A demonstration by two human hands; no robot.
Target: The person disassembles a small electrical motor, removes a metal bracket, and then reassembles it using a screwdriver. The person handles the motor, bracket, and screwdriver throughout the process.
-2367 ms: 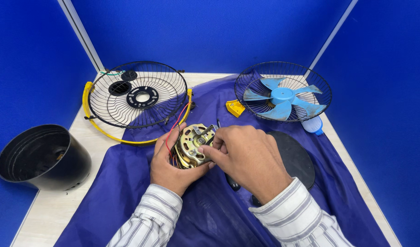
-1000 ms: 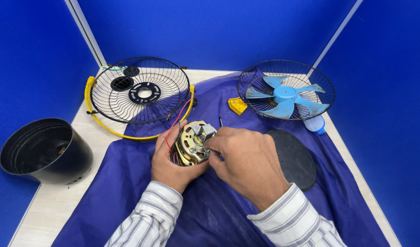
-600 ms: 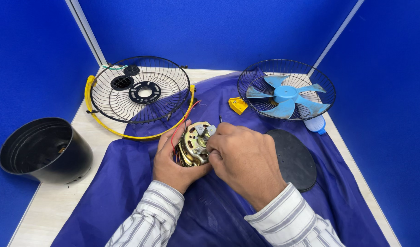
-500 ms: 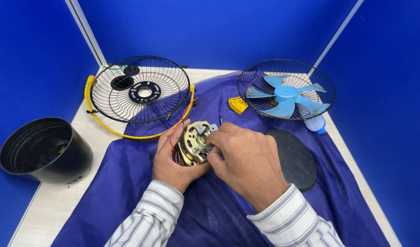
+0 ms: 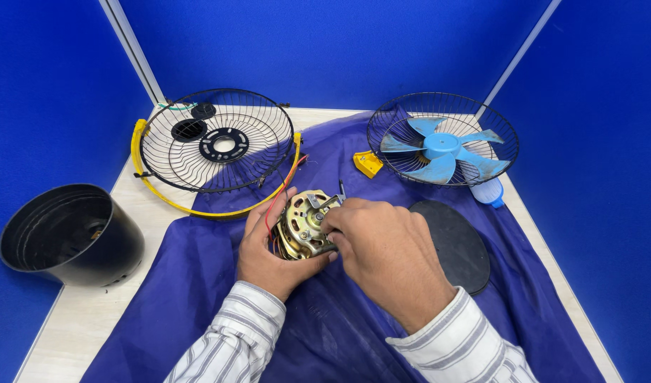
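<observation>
A brass-coloured fan motor (image 5: pixel 302 223) with red and orange wires sits tilted over the purple cloth (image 5: pixel 198 284). My left hand (image 5: pixel 265 255) cups it from below and from the left. My right hand (image 5: pixel 386 255) reaches over the motor's right side, fingers pinched on a small metal piece at its top. A thin dark tool tip (image 5: pixel 342 189) sticks up just above my right fingers.
A black wire fan guard with a yellow rim (image 5: pixel 215 145) lies at the back left. A second guard holding a blue fan blade (image 5: pixel 442 145) lies at the back right. A yellow part (image 5: pixel 368 163), a black oval plate (image 5: pixel 453 241) and a black housing (image 5: pixel 67 234) surround the hands.
Both hands and the motor stay in much the same place; the motor has turned slightly in my left hand, and my right fingers have shifted on its top.
</observation>
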